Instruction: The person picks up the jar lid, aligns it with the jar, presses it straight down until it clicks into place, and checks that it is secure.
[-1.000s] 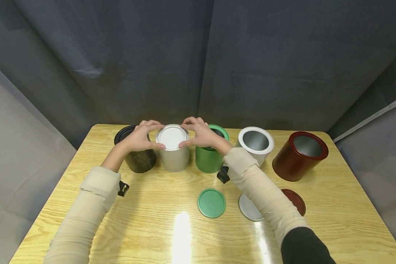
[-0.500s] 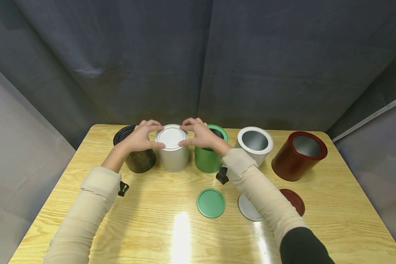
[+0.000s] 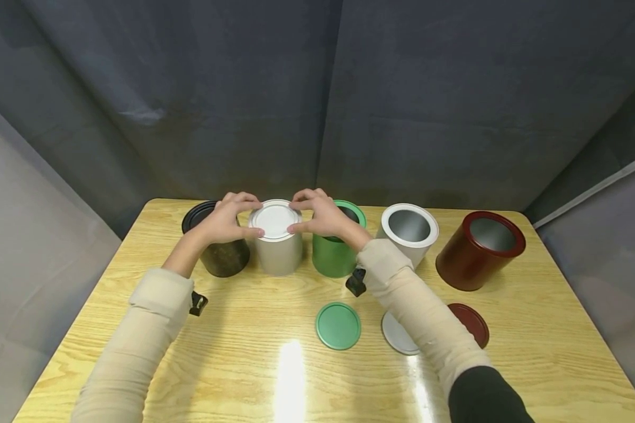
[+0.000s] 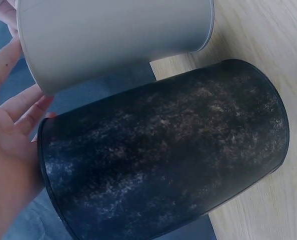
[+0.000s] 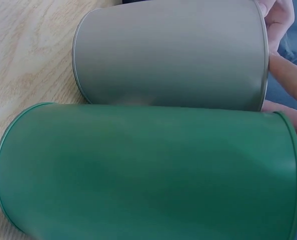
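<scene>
A white can (image 3: 279, 258), topped by a white lid (image 3: 275, 220), stands upright at the back of the table. At the lid's left edge, the thumb and fingers of my left hand (image 3: 223, 225) hold the rim with bent fingers. My right hand (image 3: 325, 217) mirrors this on the right edge. The dark speckled can (image 4: 163, 150) stands just left of the white can, beneath my left hand and partly hidden by it. Below my right hand is the green can (image 5: 148, 170), its open top partly covered. Both wrist views show fingertips right at the white can's rim.
Farther right stand another white can (image 3: 418, 254), open, and an open dark red can (image 3: 457, 258). In front lie a green lid (image 3: 338, 325), a pale grey lid (image 3: 399, 335) partly under the right sleeve, and a red lid (image 3: 473, 325). Dark curtains (image 3: 233, 106) hang behind the table (image 3: 233, 364).
</scene>
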`<state>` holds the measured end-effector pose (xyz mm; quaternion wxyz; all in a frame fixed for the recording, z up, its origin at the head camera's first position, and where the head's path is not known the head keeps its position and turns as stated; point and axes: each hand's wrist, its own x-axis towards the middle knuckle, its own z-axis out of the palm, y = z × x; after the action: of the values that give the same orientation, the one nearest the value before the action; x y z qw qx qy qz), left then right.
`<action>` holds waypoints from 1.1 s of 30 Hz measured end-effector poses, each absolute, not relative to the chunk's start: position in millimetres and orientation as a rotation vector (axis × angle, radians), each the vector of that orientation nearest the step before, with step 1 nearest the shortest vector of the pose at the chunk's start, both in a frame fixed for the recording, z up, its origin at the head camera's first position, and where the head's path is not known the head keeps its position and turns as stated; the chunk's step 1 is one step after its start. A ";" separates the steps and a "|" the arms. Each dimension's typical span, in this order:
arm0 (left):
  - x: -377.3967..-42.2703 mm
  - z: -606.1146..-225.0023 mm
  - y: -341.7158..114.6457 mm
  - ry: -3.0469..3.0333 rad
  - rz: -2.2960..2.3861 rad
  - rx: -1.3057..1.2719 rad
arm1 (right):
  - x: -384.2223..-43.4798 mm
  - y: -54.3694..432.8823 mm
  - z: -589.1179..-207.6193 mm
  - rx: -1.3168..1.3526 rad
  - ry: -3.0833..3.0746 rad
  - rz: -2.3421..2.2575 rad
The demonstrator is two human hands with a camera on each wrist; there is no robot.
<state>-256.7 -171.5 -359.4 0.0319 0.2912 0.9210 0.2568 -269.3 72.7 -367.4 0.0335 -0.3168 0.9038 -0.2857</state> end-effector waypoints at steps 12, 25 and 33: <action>-256.6 -364.6 -175.1 2.887 0.833 0.895 | -270.3 74.1 -370.2 -0.974 2.785 -0.944; -255.3 -366.0 -174.9 2.880 0.875 0.889 | -269.6 74.1 -372.0 -0.957 2.782 -0.948; -252.0 -359.9 -170.8 2.871 0.945 0.907 | -266.9 78.9 -371.9 -0.910 2.792 -1.005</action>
<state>-252.0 -170.8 -359.9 -0.0072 0.2873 0.9098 0.2995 -266.9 78.9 -371.9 0.0189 -0.2930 0.8995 -0.3237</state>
